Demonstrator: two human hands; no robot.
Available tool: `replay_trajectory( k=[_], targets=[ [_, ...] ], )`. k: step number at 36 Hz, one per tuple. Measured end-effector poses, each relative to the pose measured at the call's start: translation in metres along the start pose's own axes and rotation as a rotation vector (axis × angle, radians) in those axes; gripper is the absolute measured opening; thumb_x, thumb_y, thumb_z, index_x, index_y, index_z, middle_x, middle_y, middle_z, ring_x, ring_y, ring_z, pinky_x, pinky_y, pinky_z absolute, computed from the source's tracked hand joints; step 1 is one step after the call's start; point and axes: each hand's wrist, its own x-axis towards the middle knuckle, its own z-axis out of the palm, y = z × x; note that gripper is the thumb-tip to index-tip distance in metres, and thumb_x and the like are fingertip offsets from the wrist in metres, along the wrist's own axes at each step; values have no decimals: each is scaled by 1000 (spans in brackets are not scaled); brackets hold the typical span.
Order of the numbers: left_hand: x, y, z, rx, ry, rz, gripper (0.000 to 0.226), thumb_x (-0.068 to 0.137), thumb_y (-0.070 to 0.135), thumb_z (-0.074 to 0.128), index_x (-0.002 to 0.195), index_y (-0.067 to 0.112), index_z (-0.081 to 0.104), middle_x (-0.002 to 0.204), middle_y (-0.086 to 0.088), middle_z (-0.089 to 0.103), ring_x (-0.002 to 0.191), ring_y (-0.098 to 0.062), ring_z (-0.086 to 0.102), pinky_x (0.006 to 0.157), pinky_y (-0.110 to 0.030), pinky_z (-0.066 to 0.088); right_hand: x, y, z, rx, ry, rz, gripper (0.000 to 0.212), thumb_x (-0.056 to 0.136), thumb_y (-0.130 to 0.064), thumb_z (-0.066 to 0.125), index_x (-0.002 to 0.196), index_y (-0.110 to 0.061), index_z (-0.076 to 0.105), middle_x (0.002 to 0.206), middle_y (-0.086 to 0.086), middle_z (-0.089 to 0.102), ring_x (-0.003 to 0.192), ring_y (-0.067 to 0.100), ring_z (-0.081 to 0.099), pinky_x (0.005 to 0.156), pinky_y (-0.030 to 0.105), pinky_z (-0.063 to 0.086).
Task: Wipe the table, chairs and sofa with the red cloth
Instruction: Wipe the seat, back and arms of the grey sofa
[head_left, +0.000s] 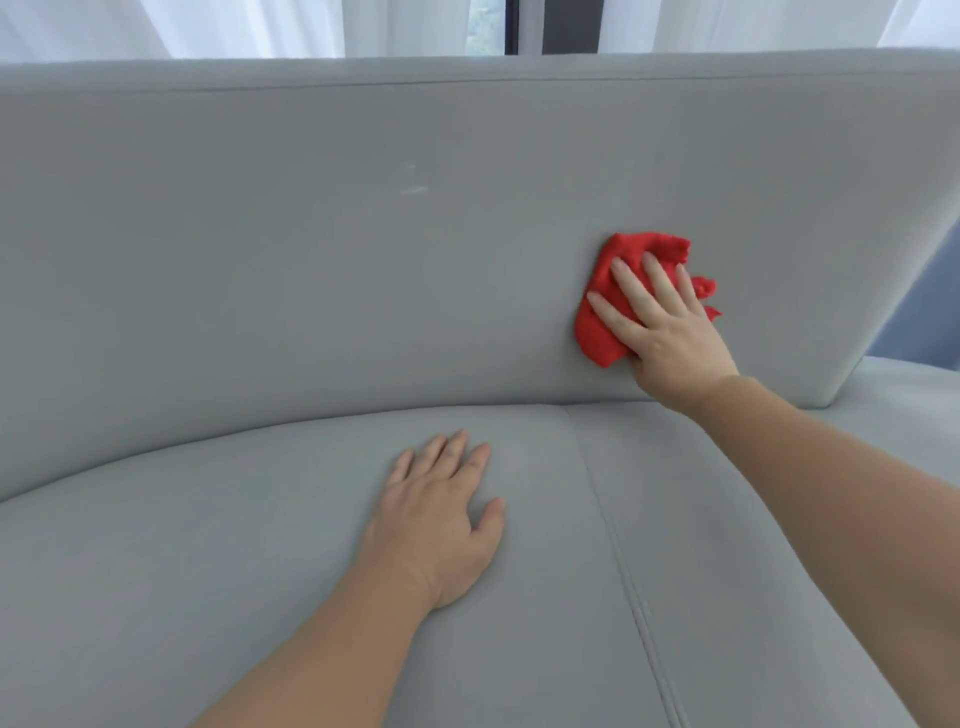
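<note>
The person's right hand (670, 332) presses the red cloth (605, 338) flat against the backrest (311, 249) of the grey sofa (156, 571), right of centre & a bit above the crease where back meets seat. Fingers are straight & spread apart over the cloth, not curled round it. The hand covers the cloth's middle. The cloth is bunched, w/ crumpled edges poking out above & to the right of the fingertips.

The left hand (436, 514) lies flat on the seat cushion (208, 597), fingers straight & close together, thumb out to the side, holding nothing. It's well apart from the cloth, lower & to the left.

A stitched seam (623, 571) runs down the seat btw the two forearms, just right of the left hand. Faint pale scuff marks (414, 189) show on the upper-mid backrest, well left of the cloth.

At far right the backrest ends in a slanted edge. Beyond it is a lower grey section (904, 384), w/ a blue surface (930, 312) behind. Above the backrest hang white curtains (234, 26), w/ a dark window frame (511, 26) in the gap btw them
</note>
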Motion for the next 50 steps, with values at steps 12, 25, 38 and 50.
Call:
replay_trajectory(
  k=[12, 25, 38, 50],
  targets=[
    [-1, 0, 1, -5, 9, 3, 78, 79, 58, 0, 151, 31, 8, 160, 8, 1, 146, -10, -1, 118, -36, -1, -17, -3, -8, -102, -278, -286, 70, 62, -11, 81, 129, -21, 62, 148, 12, 43, 135, 35, 31, 115, 49, 5],
    [-2, 1, 0, -12, 20, 8, 87, 70, 58, -9, 152, 31, 6, 160, 8, 0, 145, -10, -3, 118, -35, -4, 55, 18, -59, -132, -143, -253, 67, 65, -4, 70, 130, -17, 60, 150, 14, 39, 134, 41, 39, 110, 58, 27],
    [-2, 1, 0, 3, 7, 8, 73, 83, 55, 7, 152, 30, 6, 160, 7, 1, 145, -11, -3, 118, -37, -2, 128, 12, -100, 67, -11, 70, 73, 79, -6, 61, 146, -21, 39, 160, 12, 16, 144, 44, 13, 117, 56, 7],
    [-2, -1, 1, 6, 15, 13, 71, 85, 55, 9, 152, 30, 6, 160, 7, 1, 145, -11, -2, 118, -36, -2, 102, -15, -62, 118, 77, 67, 72, 73, -1, 54, 143, -15, 44, 156, 16, 26, 140, 49, 20, 112, 59, 8]
  ],
)
